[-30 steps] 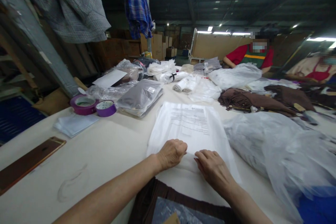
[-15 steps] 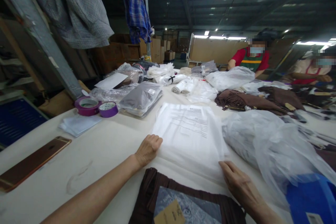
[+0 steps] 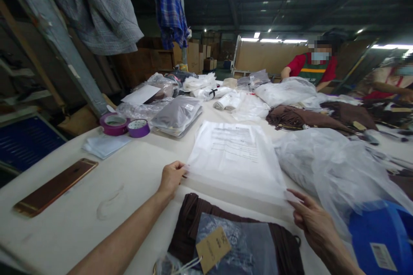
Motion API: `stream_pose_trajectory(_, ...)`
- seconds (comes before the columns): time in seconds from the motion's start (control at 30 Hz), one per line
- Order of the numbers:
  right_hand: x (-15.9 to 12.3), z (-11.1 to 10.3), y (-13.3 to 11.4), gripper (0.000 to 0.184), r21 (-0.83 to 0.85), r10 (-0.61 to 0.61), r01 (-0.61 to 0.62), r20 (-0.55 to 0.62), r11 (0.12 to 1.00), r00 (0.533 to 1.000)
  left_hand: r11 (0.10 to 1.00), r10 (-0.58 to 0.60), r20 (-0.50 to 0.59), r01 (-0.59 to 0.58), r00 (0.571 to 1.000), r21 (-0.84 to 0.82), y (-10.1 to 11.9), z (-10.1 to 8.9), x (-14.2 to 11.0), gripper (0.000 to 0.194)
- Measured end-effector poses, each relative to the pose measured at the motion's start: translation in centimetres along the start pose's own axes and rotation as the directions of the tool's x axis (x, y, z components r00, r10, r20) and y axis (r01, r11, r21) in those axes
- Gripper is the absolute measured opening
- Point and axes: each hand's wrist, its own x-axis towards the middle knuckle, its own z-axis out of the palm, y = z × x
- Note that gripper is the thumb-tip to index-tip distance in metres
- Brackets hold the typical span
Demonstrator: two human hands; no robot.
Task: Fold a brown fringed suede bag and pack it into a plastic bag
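A translucent plastic bag (image 3: 232, 154) with printed text lies flat on the pale table (image 3: 135, 189). My left hand (image 3: 172, 178) pinches its near left corner, and my right hand (image 3: 309, 212) has the near right corner between thumb and fingers. Closer to me is a folded dark brown garment (image 3: 187, 223) with a small clear bag (image 3: 251, 240) on top. A tan paper tag (image 3: 213, 249) on a white string rests over that small bag.
At left lie a phone (image 3: 56, 187), folded white sheets (image 3: 106, 145) and purple tape rolls (image 3: 138, 128). A packed grey garment (image 3: 177, 116) sits beyond. To the right are a large plastic bag (image 3: 329, 167), a blue container (image 3: 377, 236) and brown garments (image 3: 303, 119). Co-workers (image 3: 314, 66) stand across.
Both hands have moved outward to the bag's near corners, and its near edge is now spread wider. More of the brown garment and its tag has come into view.
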Motion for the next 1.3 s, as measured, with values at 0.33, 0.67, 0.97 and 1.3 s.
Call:
stream_pose_trajectory(0.33, -0.7, 0.2, 0.9, 0.044, 0.513, 0.261, -0.285, 0.121, 0.809, 0.958, 0.78, -0.219, 0.039, 0.199, 0.975, -0.594, -0.5, 0.8, -1.3, 0.015)
stream_pose_trajectory(0.67, -2.5, -1.0, 2.6, 0.055, 0.11, 0.251, -0.257, 0.064, 0.96, 0.966, 0.938, 0.003, 0.028, 0.007, 1.0, -0.347, -1.3, 1.0, -4.8, 0.029)
stream_pose_trajectory(0.97, -3.1, -1.7, 2.2, 0.058, -0.499, 0.071, -0.039, 0.044, 0.866, 0.997, 0.998, 0.029, 0.023, -0.028, 0.999, -0.049, -1.2, -0.2, -6.9, 0.033)
stream_pose_trajectory(1.3, -6.6, -3.8, 3.9, 0.041, -0.589, -0.079, 0.093, 0.05, 0.803, 0.996, 0.988, -0.143, 0.174, 0.151, 0.974, -0.035, -1.8, -1.4, -9.7, 0.039)
